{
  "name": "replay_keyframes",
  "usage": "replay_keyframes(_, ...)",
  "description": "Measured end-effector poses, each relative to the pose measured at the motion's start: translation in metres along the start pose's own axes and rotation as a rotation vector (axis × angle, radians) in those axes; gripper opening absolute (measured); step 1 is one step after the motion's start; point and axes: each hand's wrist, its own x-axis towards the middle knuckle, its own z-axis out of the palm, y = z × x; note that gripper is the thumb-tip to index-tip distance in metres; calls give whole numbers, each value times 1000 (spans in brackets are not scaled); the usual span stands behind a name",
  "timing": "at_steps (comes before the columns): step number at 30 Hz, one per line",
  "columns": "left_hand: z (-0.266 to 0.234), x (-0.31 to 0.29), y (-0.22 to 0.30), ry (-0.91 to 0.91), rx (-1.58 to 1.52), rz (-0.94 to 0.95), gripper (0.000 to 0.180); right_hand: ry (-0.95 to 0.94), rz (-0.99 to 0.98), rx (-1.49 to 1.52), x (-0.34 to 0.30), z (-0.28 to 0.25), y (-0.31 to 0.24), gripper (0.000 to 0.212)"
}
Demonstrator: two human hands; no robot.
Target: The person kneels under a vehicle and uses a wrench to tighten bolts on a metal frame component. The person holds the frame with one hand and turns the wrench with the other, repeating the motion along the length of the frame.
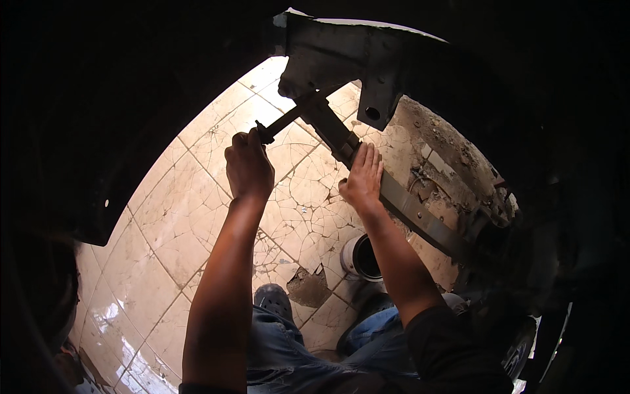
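My left hand (249,164) is closed around the lower end of a dark bar (285,122). The bar slants up to the right and meets the end of a leaf spring (420,211) below a dark metal frame rail (328,56). What the bar's upper end does there is lost in shadow. On the spring, just below a metal clamp (349,146), lies my right hand (365,176), fingers stretched and thumb off to the left side. The spring runs down to the right into darkness.
A bracket with a round hole (373,113) hangs from the rail, right of the spring. Dark curved bodywork surrounds the view. Between my feet stands an open can (362,257) on cracked floor tiles (197,223). Broken ground and rubble (446,161) lie at right.
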Motion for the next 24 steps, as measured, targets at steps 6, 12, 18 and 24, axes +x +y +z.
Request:
replay_keyframes(6, 5, -1, 2, -12, -1, -4, 28, 59, 3, -57, 6, 6, 4, 100)
replay_keyframes(12, -1, 0, 3, -5, -1, -17, 27, 18, 31, -61, -8, 7, -12, 101)
replay_keyframes(18, 4, 0, 1, 28, 16, 13, 26, -18, 7, -33, 12, 0, 2, 106)
replay_keyframes(24, 2, -2, 1, 11, 17, 2, 26, 5, -20, -70, -12, 7, -4, 106)
